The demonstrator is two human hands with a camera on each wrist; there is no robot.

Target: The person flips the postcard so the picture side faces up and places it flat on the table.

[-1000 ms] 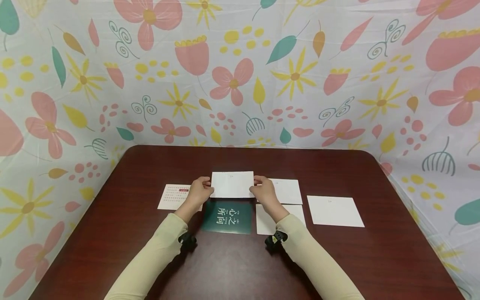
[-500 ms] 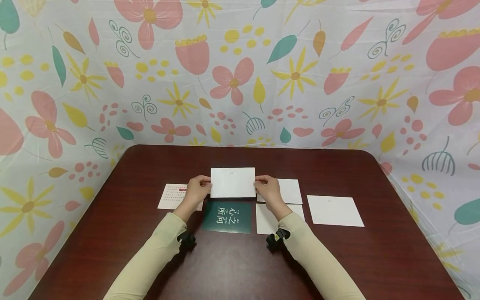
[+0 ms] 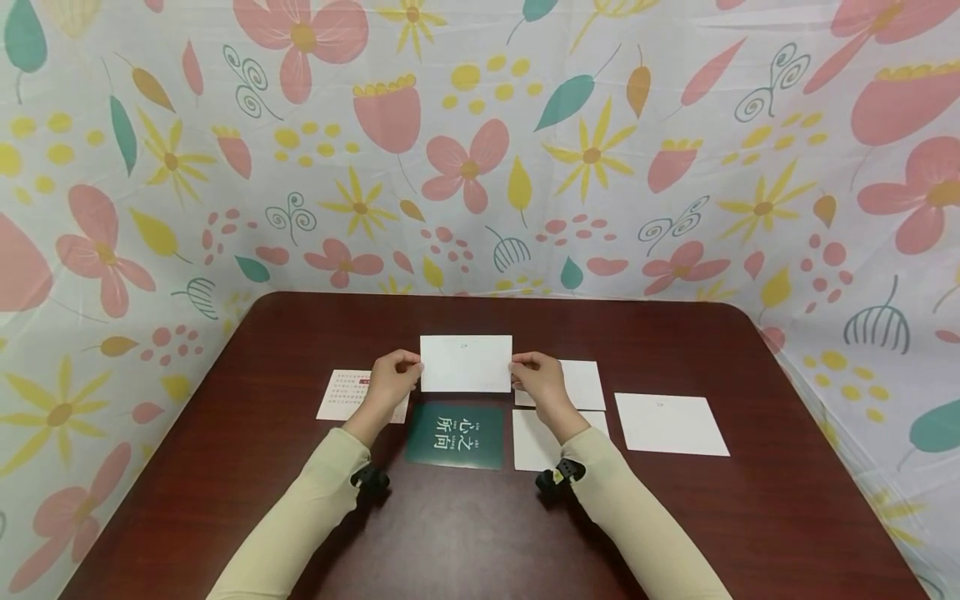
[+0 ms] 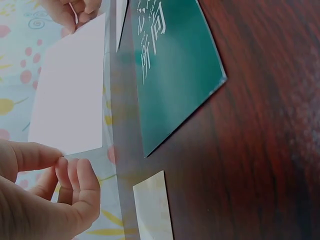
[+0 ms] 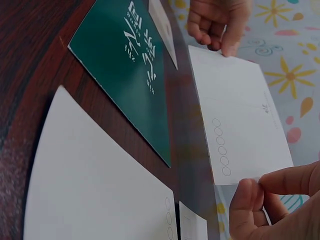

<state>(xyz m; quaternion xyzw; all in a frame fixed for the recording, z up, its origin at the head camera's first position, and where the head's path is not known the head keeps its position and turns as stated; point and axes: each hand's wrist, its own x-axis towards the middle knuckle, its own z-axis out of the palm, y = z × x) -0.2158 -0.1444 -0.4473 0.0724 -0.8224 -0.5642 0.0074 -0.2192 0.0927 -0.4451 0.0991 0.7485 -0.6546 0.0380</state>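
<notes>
A white postcard [image 3: 467,364] is held up by its two short sides, raised off the table and tilted toward the head camera. My left hand [image 3: 391,385] pinches its left edge between thumb and fingers. On the opposite edge, my right hand [image 3: 543,385] does the same. The right wrist view shows a row of small printed circles on the postcard [image 5: 240,117]. Just below it on the table lies a dark green card [image 3: 456,436] with white Chinese characters. Partly behind my left wrist is a card with red print [image 3: 347,394].
Beyond my right hand lies a white card [image 3: 581,385], and another white card [image 3: 534,439] lies partly under my right forearm. Further right is a third white card [image 3: 671,423]. The brown table [image 3: 465,533] ends at a floral cloth [image 3: 465,167] behind.
Both hands have lifted the white postcard slightly and brought it more upright toward the head camera. The cards on the table have stayed in place.
</notes>
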